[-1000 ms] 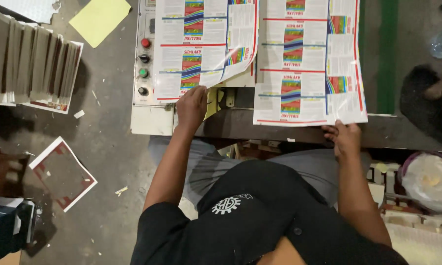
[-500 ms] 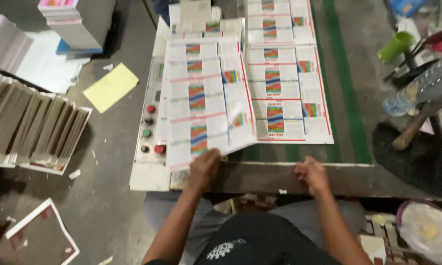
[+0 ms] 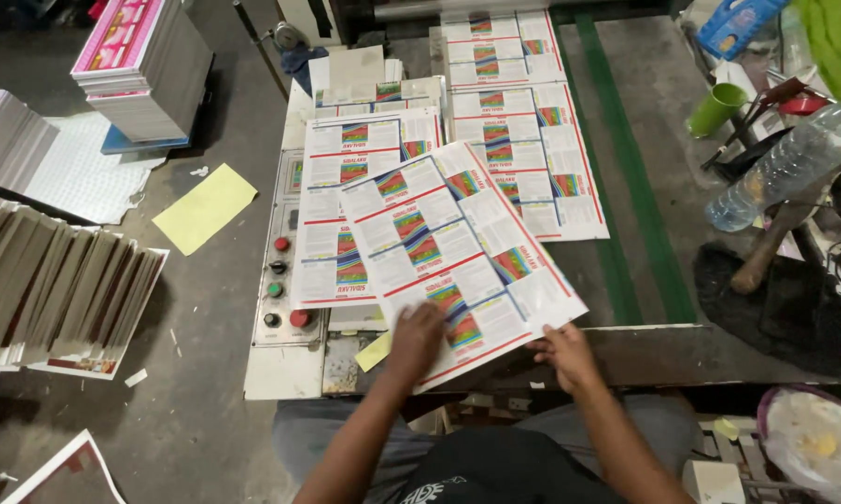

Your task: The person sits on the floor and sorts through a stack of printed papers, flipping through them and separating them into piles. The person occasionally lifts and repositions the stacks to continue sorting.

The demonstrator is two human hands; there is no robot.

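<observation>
Head view, items by size. Machine table (image 3: 644, 187): spread beyond both hands, carrying printed sheets (image 3: 523, 159). Top printed sheet (image 3: 458, 252): skewed, near edge pinched by right hand (image 3: 565, 355), pressed flat under left hand (image 3: 416, 341). Control panel (image 3: 285, 280): left of left hand. Judgement: squaring is best done with the sheet kept flat, corners uncreased.

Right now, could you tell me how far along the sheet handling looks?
Done: tall stacks stand on the floor. In hand: left hand presses on, right hand grips the edge of a tilted printed sheet. Left: more sheets lie along the machine table.
</observation>
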